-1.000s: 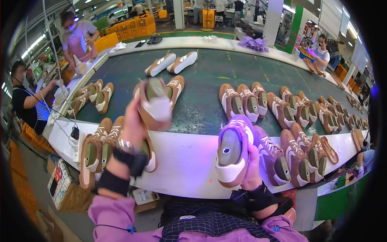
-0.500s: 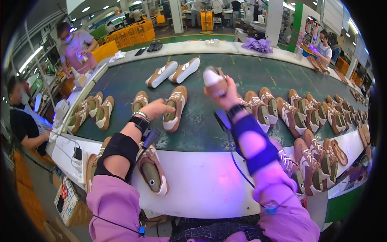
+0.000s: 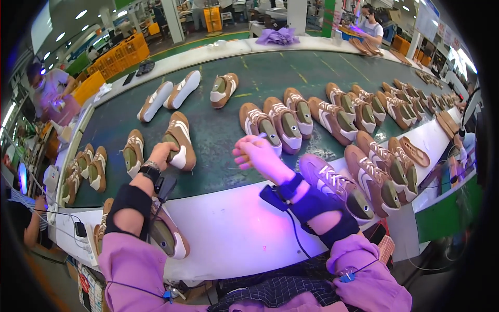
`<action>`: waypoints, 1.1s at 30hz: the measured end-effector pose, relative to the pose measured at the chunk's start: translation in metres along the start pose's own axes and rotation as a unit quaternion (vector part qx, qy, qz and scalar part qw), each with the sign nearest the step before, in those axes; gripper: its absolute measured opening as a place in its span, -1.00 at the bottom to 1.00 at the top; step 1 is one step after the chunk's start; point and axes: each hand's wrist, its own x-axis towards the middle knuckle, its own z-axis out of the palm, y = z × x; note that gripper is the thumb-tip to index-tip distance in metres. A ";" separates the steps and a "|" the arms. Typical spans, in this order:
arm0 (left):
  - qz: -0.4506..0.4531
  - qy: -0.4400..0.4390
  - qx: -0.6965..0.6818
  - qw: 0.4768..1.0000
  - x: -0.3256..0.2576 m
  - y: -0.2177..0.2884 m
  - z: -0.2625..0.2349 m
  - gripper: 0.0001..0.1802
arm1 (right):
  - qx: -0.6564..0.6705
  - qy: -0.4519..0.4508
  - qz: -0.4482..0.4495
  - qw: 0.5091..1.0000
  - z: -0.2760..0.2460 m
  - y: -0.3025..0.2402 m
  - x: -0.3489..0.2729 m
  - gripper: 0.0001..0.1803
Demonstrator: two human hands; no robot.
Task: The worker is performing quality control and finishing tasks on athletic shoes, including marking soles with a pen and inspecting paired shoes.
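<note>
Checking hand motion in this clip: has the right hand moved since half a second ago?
Yes. The right hand has drawn back toward the person, now empty near the white table edge instead of far out over the green belt.

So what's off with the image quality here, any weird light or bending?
Head view: fisheye bends the belt edge and blacks out the corners; a violet glow tints the right hand and nearby white ledge; ceiling lights flare top left; the left hand on a tan shoe looks fairly sharp.
</note>
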 end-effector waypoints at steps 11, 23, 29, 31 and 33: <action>0.066 -0.143 -0.005 0.987 -0.171 -0.003 0.100 -0.89 | -0.050 0.186 -0.014 0.981 0.035 0.038 -0.017 -0.28; 0.355 -0.139 -0.192 0.905 -0.291 -0.041 0.133 0.01 | 0.303 -0.180 -0.127 0.927 -0.017 0.003 -0.150 -0.31; 0.138 -0.337 -0.423 0.829 -0.263 -0.097 0.170 0.30 | -0.188 -0.062 -0.237 0.951 -0.038 -0.019 -0.192 -0.64; 0.094 -0.392 -0.438 0.803 -0.266 -0.094 0.173 0.30 | -0.360 0.072 -0.323 0.873 -0.071 -0.038 -0.216 -0.70; 0.075 -0.387 -0.458 0.797 -0.250 -0.116 0.168 0.28 | -0.404 0.212 -0.306 0.836 -0.104 -0.049 -0.234 -0.70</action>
